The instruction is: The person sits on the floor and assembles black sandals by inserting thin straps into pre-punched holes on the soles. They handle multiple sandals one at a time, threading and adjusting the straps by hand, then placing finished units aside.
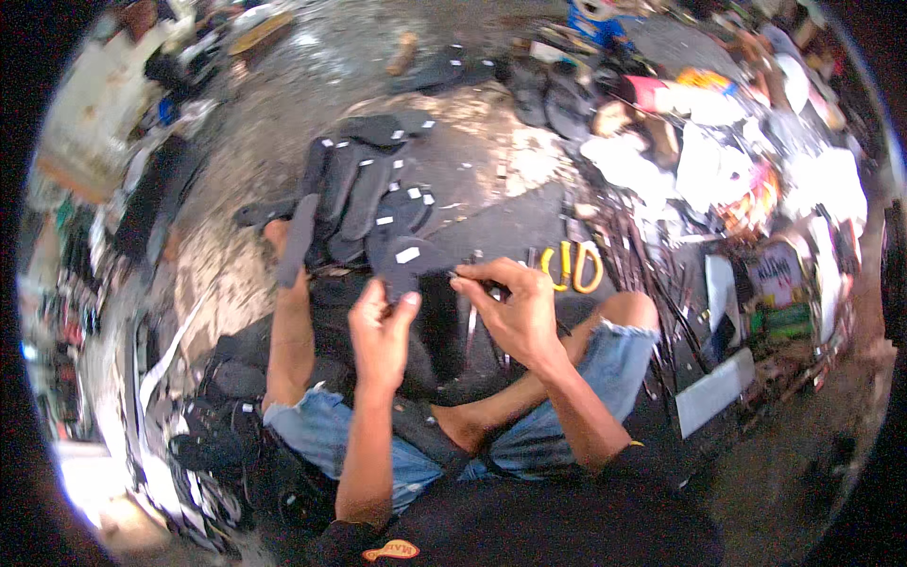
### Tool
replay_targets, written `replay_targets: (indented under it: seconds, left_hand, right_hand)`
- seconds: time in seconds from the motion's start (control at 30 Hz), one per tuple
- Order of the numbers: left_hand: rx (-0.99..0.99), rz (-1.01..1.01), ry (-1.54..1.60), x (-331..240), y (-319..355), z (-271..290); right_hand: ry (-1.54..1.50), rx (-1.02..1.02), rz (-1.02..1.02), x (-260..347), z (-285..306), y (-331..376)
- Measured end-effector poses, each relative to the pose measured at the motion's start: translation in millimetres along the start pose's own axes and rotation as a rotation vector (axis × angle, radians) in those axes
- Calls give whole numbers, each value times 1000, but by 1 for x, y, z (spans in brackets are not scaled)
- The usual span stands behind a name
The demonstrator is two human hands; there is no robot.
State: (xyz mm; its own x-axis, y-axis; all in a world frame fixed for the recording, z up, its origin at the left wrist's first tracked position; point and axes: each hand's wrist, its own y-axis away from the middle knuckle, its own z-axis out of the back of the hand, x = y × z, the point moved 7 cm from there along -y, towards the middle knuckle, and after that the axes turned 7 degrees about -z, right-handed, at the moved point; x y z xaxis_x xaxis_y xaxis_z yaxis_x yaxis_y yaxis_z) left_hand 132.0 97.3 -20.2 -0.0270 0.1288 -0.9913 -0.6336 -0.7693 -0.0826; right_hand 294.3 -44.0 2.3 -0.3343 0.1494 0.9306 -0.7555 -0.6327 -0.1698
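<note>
My left hand [380, 331] is closed on the lower end of a black sandal sole [430, 257], thumb on top. A small white label [407, 254] sits on the sole's upper face. My right hand [515, 307] is pinched at the sole's right end; what lies between its fingertips is too small to make out. Just beyond my hands, several black soles [354, 194] with white labels lie heaped on the floor. To the right of my right hand rest scissors with yellow handles [576, 268], their blades hidden.
Thin dark strips [652, 274] lie on the right, near my bent knee. Past them rises a cluttered heap of white bags [718, 161]. A pair of dark sandals [553, 99] stands at the far side. More black pieces [222, 430] are piled at my left.
</note>
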Motion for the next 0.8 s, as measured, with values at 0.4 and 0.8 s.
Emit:
replay_targets:
  seconds: [0.4, 0.8]
  left_hand:
    - [-24, -156, -80, 31, 28, -10]
    - [594, -237, -1101, 150, -59, 104]
  right_hand:
    - [-397, 120, -364, -32, -31, 22]
    - [-683, 74, -485, -82, -17, 18]
